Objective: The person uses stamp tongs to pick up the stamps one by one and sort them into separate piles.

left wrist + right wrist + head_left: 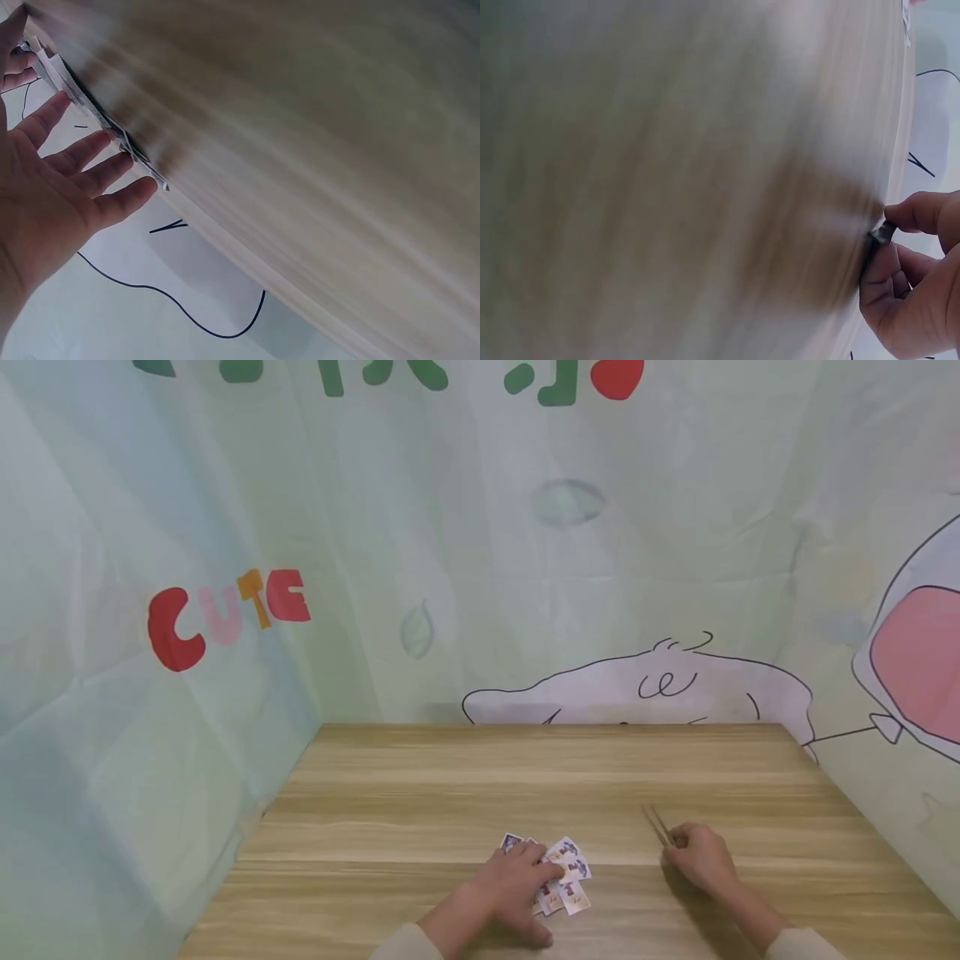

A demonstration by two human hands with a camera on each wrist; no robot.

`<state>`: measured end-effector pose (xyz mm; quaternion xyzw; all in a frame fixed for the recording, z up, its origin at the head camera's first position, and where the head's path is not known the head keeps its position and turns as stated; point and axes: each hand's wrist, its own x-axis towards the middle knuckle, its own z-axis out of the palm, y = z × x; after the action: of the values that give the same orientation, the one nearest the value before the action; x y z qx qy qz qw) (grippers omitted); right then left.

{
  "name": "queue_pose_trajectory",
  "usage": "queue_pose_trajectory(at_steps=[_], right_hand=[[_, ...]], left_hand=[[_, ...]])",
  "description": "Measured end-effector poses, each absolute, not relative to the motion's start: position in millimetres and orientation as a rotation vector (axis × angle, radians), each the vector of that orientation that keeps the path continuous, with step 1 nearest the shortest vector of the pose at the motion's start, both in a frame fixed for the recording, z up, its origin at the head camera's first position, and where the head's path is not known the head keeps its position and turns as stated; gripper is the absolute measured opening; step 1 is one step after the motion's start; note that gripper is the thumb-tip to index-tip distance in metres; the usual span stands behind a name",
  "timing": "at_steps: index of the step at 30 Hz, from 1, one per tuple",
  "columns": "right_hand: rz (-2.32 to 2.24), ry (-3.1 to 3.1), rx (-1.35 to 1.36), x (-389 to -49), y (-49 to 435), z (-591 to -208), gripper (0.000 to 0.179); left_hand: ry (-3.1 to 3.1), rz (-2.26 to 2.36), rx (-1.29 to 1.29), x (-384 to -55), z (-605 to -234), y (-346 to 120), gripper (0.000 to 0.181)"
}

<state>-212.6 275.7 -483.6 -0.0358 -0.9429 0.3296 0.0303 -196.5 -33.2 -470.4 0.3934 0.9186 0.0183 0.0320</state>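
Note:
My left hand (512,887) rests over a loose pile of small printed picture cards (576,867), its fingers spread and fairly straight. The cards overlap each other and stick out past the fingers, while part of the pile is hidden under the palm. In the left wrist view the fingertips of the left hand (64,184) touch the thin edges of the cards (79,94). To the right, my right hand (703,860) pinches a pair of tweezers (657,825) between thumb and fingers. The two slim prongs point away and to the left, low over the table.
A wood-grain table (420,793) lies beneath both hands. Printed cloth hangs (450,543) rise behind its far edge and along its left and right sides, with a cartoon drawing and coloured letters on them.

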Motion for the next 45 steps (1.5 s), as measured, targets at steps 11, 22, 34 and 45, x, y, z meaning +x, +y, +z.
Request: queue_pose_trajectory(at_steps=[11,22,34,45], right_hand=[[1.025,-2.911,-0.150,-208.3,276.0,-479.0,0.031],[1.199,-2.853,-0.116,-199.2,275.8,-469.8,0.026],[1.203,-2.825,-0.138,-194.4,275.4,-471.0,0.023],[1.274,-2.771,-0.101,-189.1,267.6,-469.5,0.019]], left_hand=[[2.811,0.138,1.177,-197.7,-473.5,-36.4,0.081],[2.792,0.157,1.179,-196.4,-470.3,-35.0,0.080],[2.752,0.185,1.162,-194.8,-469.9,-34.3,0.079],[2.767,0.139,1.169,-195.1,-469.0,-33.1,0.075]])
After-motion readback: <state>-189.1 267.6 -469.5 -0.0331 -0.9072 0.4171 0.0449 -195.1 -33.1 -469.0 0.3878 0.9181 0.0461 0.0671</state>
